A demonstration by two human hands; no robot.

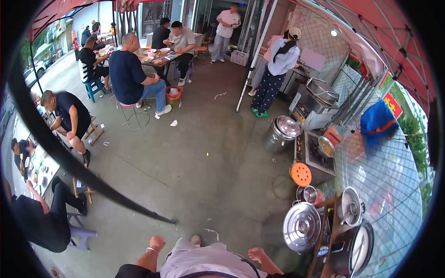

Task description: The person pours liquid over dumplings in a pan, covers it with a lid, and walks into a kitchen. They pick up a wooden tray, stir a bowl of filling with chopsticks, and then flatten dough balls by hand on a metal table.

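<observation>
My left hand (156, 243) hangs at the bottom of the view, beside a light apron (199, 259), with a pale band on the wrist. Its fingers are loosely curled, and nothing shows in them. On the apron's other side is my right hand (256, 255), also curled with nothing visible in it. The nearest object to it is a large pot with a shiny metal lid (301, 227), standing to its right and apart from it. One shoe tip (196, 239) pokes out beyond the apron.
A slanting black pole (125, 204) crosses the left side. Diners sit at tables (162, 56) on the left and at the back. Along the right stand an orange stool (301, 174), a stove (315, 157), a lidded steel pot (282, 132) and a dark pot (352, 250). Two people work at the back counter.
</observation>
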